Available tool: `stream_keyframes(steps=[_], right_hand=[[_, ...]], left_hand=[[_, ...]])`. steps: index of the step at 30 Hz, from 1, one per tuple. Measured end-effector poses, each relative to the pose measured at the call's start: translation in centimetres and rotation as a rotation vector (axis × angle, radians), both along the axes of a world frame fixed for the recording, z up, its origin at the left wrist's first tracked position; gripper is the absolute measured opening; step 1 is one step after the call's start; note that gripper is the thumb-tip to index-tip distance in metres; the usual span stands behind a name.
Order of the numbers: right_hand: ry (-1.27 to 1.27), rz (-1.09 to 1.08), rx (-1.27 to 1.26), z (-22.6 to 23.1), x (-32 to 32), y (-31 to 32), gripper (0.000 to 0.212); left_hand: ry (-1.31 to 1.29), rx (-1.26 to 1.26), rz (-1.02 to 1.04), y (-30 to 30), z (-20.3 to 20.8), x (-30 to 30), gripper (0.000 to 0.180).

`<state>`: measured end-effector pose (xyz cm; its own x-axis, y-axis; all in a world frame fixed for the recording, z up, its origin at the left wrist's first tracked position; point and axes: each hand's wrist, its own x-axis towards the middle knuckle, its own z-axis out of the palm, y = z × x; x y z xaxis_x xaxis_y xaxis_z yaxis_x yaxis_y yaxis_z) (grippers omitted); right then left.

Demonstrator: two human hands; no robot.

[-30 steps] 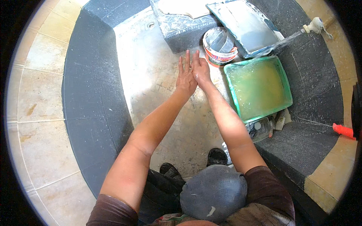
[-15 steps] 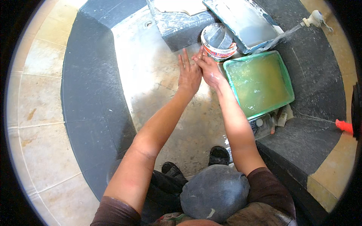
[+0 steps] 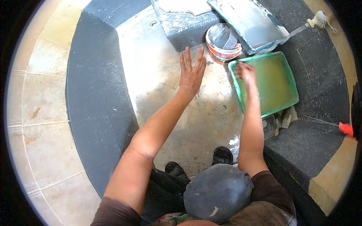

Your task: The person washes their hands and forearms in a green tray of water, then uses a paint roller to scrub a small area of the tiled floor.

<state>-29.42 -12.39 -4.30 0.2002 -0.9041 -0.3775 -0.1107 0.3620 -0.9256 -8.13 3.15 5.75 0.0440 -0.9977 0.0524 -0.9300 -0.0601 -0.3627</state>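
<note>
My left hand [image 3: 191, 74] is held out above the wet floor with its fingers spread and nothing in it. Over the left side of a green-rimmed tray [image 3: 294, 86] hangs my right hand [image 3: 247, 72], its fingers bent and smeared by motion. Cloudy yellow-green liquid fills that tray. Just beyond the right hand stands a round white bucket [image 3: 222, 56] with a red-orange label and a grey piece inside. A blue-rimmed tray [image 3: 260, 49] of milky grey liquid lies behind the bucket.
A dark smeared block [image 3: 188, 32] sits at the back, near a floor drain [image 3: 152, 23]. A white tap [image 3: 318, 19] juts in from the right. Below the green tray lies a clear plastic box [image 3: 269, 126]. Dark ledges [image 3: 100, 101] wall the floor [image 3: 188, 128]; my sandals stand on it.
The two hands were touching over the floor. My right hand has moved right, over the green-rimmed tray, while the left stays almost in place with fingers spread wider.
</note>
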Motion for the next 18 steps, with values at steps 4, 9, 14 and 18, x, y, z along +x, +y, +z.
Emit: stream_keyframes(steps=[4, 9, 14, 18], right_hand=[[0.144, -0.411, 0.191, -8.4, -10.1, -5.2, 0.026], [-0.630, -0.121, 0.264, -6.0, -8.5, -4.5, 0.017], [-0.407, 0.366, -0.522, 7.0, 7.7, 5.9, 0.040], [0.405, 0.575, -1.098, 5.5, 13.4, 6.7, 0.036]], left_hand=[[0.077, -0.123, -0.079, -1.2, -0.1, -0.5, 0.067], [0.522, -0.059, -0.076, -2.5, -2.5, -1.4, 0.062], [0.225, -0.155, -0.111, -3.1, -4.6, -0.9, 0.056], [0.099, -0.166, -0.212, -4.1, -6.9, 1.6, 0.055]])
